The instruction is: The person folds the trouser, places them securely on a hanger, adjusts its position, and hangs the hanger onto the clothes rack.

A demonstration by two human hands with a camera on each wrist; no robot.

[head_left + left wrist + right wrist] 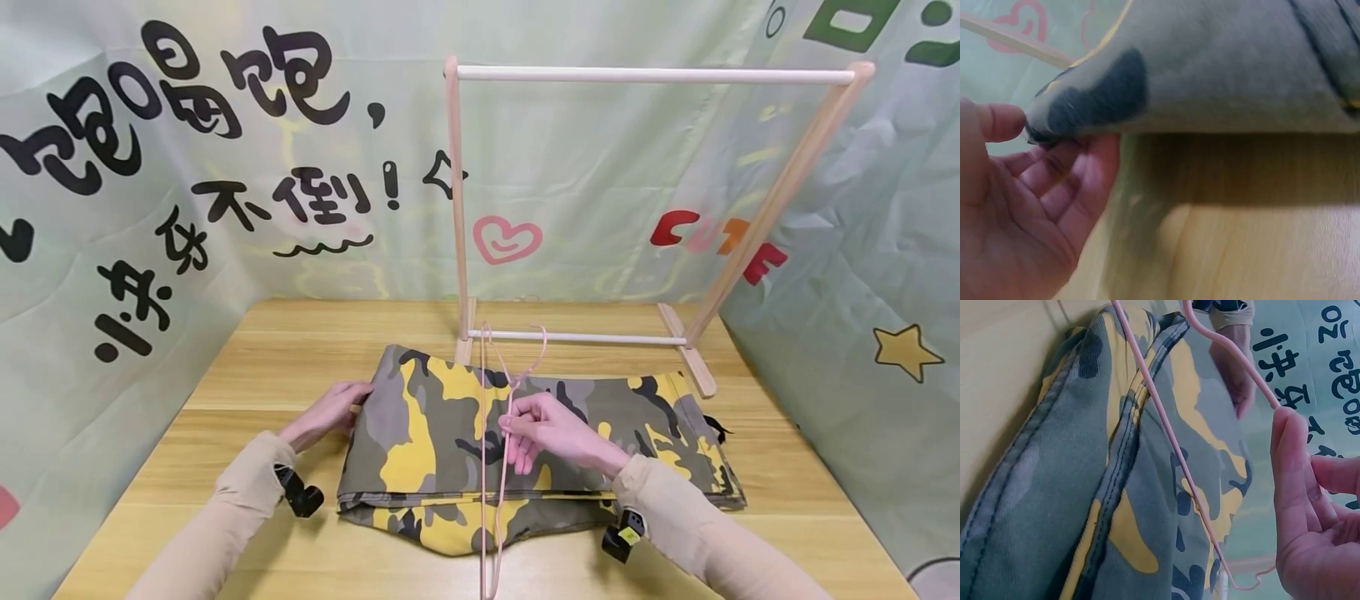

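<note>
A camouflage garment [442, 433] in grey, black and yellow lies folded in layers on the wooden table. At its left end, my left hand [333, 412] pinches the edge; in the left wrist view the thumb is on top of a corner of the cloth [1210, 69] and the fingers are beneath. My right hand [551, 429] grips one side of a thin pink clothes hanger [483, 467] between thumb and fingers. The hanger stands edge-on over the garment's middle, its hook pointing to the back. In the right wrist view, the hanger's long wire [1147, 374] crosses in front of the cloth.
Behind the garment rises a wooden rack with a white top rail [652, 76] and a lower white bar [585, 337]. Its right foot [686, 350] stands just behind the cloth. Printed fabric walls [360, 275] enclose the table [247, 358]. A black cord [717, 428] sticks out at the garment's right end.
</note>
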